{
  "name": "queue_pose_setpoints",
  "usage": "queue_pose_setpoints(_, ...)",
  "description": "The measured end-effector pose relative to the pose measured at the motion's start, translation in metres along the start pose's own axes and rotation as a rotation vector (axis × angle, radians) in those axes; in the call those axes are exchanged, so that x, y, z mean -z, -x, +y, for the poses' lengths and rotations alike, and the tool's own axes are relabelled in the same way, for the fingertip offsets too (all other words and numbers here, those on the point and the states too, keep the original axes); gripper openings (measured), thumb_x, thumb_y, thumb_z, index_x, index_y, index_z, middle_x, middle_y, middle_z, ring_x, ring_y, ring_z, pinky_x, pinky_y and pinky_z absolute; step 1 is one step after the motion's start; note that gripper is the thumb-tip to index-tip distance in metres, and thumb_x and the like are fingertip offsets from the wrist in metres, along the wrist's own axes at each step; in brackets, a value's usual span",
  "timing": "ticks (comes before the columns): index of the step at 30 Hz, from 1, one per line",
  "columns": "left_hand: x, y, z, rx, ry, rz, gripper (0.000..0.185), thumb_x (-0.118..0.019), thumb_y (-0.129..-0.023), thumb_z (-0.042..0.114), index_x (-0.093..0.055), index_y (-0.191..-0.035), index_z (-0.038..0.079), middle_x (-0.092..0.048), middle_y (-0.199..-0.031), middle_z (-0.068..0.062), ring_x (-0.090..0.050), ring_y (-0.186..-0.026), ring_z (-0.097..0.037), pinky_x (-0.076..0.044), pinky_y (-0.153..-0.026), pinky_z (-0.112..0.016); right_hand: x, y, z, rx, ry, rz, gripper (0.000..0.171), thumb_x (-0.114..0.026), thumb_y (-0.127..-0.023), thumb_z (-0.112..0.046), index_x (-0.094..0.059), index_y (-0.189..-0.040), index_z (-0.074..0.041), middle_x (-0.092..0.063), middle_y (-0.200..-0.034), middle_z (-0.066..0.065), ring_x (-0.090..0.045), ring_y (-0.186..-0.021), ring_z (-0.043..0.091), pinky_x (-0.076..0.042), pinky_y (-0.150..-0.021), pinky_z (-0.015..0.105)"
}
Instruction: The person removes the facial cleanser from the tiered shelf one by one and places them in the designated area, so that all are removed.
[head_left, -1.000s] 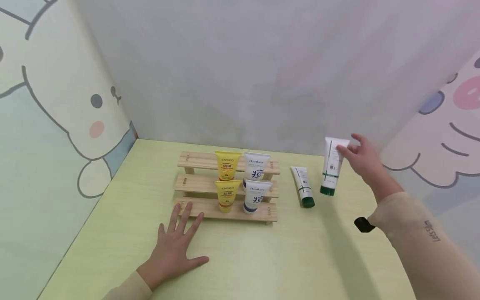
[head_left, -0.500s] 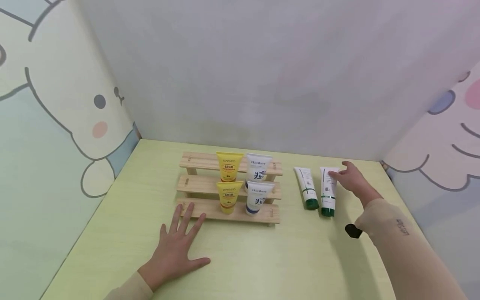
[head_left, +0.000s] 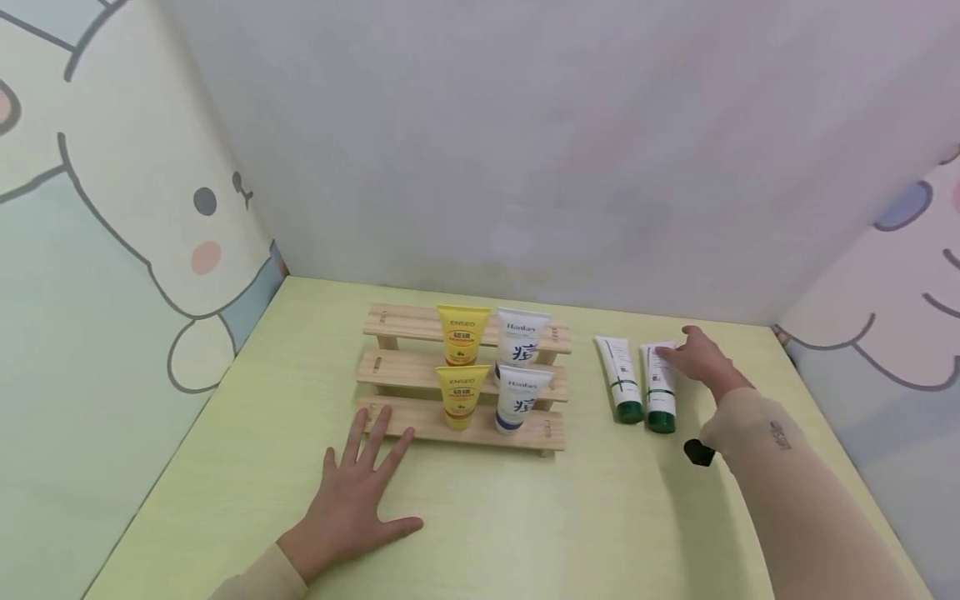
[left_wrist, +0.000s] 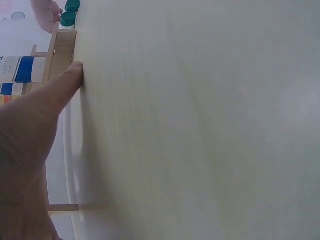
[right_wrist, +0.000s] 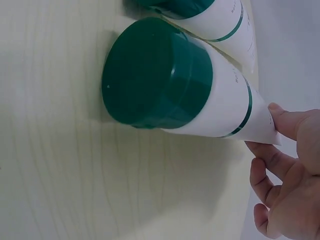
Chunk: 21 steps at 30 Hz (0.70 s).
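Note:
My right hand (head_left: 702,360) pinches the flat crimped end of a white squeeze tube (head_left: 660,392) with a green cap. In the right wrist view my thumb lies on top of that end and the index finger is under it; the green cap (right_wrist: 155,75) rests low by the table. A matching white tube (head_left: 619,379) lies close beside it on the left. My left hand (head_left: 348,504) is spread flat, its fingertips at the front step of a three-step wooden rack (head_left: 408,419). Two yellow tubes (head_left: 459,396) and two white-and-blue tubes (head_left: 519,398) stand cap-down on the rack.
The pale yellow-green table (head_left: 487,517) meets a plain pale wall (head_left: 487,167) behind the rack. Side walls with cartoon prints rise at left and right. A black piece (head_left: 699,452) sticks out by my right cuff.
My right hand has lowered the white tube from above the table to beside the matching one, cap end toward me. The left hand stays on the rack; the view has shifted slightly.

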<state>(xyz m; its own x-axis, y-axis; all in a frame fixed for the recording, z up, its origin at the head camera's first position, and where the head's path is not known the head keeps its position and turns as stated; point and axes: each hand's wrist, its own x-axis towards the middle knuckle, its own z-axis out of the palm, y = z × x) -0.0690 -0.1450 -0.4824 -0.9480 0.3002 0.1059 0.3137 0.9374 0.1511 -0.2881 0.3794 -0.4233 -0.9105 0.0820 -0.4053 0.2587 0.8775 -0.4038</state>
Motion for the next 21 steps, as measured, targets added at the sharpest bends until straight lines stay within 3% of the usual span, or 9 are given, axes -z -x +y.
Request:
queue_pose_setpoints(4,0.000,0.000,0.000,-0.001,-0.005,0.000,0.112,-0.063,-0.065,0.083,-0.023,-0.156,0.029,-0.003,-0.166,-0.010,-0.001,-0.151,-0.042,-0.037,-0.090,-0.078,0.003,-0.002,-0.001,0.004,0.028,0.030,0.097,-0.048,-0.097,-0.051,0.005,-0.150,0.010,-0.037,-0.143,0.038,-0.031,-0.135,0.054,-0.004,-0.104,0.079)
queue_pose_setpoints(16,0.001,0.000,0.001,-0.001,-0.001,-0.015,0.113,-0.063,-0.065,0.083,-0.021,-0.156,0.030,-0.002,-0.166,-0.010,-0.001,-0.151,-0.042,-0.036,-0.090,-0.079,-0.008,-0.006,0.001,-0.084,-0.056,0.115,0.088,-0.043,-0.101,-0.045,0.007,-0.152,0.007,-0.039,-0.143,0.036,-0.029,-0.137,0.053,-0.001,-0.109,0.076)
queue_pose_setpoints(21,0.001,0.000,0.001,-0.001,-0.013,-0.008,0.113,-0.063,-0.065,0.084,-0.022,-0.156,0.030,-0.003,-0.166,-0.011,-0.002,-0.151,-0.042,-0.037,-0.090,-0.078,-0.007,-0.005,0.002,-0.126,-0.019,0.108,0.091,-0.041,-0.101,-0.049,0.010,-0.152,0.007,-0.020,-0.152,0.039,-0.014,-0.141,0.058,0.003,-0.108,0.076)
